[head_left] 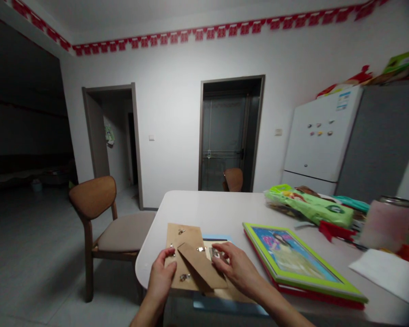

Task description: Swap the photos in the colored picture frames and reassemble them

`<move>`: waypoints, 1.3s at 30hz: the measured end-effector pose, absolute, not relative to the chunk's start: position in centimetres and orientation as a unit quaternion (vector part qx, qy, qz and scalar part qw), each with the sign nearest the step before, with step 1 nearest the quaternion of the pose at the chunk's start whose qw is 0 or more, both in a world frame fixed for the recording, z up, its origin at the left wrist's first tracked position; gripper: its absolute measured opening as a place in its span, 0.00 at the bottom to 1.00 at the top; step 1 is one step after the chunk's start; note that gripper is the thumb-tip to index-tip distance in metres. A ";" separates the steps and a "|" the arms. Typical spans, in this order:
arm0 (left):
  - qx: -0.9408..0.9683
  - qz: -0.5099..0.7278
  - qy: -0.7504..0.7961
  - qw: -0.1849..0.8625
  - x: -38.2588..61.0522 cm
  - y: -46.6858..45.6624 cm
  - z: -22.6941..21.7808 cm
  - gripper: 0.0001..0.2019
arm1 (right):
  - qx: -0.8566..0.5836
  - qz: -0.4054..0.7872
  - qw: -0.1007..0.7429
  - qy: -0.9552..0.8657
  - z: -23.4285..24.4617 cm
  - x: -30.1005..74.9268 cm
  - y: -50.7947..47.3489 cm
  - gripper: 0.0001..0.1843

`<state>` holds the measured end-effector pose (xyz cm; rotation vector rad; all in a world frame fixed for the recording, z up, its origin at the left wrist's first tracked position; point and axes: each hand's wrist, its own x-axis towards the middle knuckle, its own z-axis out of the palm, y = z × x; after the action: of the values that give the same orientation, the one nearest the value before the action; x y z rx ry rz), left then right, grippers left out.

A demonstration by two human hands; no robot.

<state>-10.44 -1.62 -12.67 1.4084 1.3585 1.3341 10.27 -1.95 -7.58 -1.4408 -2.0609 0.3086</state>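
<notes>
A brown picture-frame backing board [187,231] with a fold-out stand flap [202,268] and several small metal clips lies near the table's front edge. My left hand [161,274] grips its left edge, thumb and index finger beside a clip. At the board's right side, the fingers of my right hand [238,268] are closed around something small and shiny, partly hidden by them. Under the board, light blue edges [225,305] show at the front and back. To the right of my right hand, a green-framed picture [293,254] lies on a red frame [327,293].
On the table's [218,206] right side are a green package [310,209], a pinkish jar [386,222] with a metal lid and a white sheet [388,272]. A wooden chair [105,222] stands at the left. A fridge [320,136] is at the back right.
</notes>
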 end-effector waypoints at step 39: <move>0.803 0.423 0.400 0.126 -0.7 -5.9 -7.7 0.26 | -0.508 0.502 0.521 -0.467 -5.2 12.4 -3.2 0.40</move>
<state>-0.72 -5.88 -7.73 2.3398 1.1655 1.2323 12.36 -3.16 -5.23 -1.2183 -1.1200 1.2031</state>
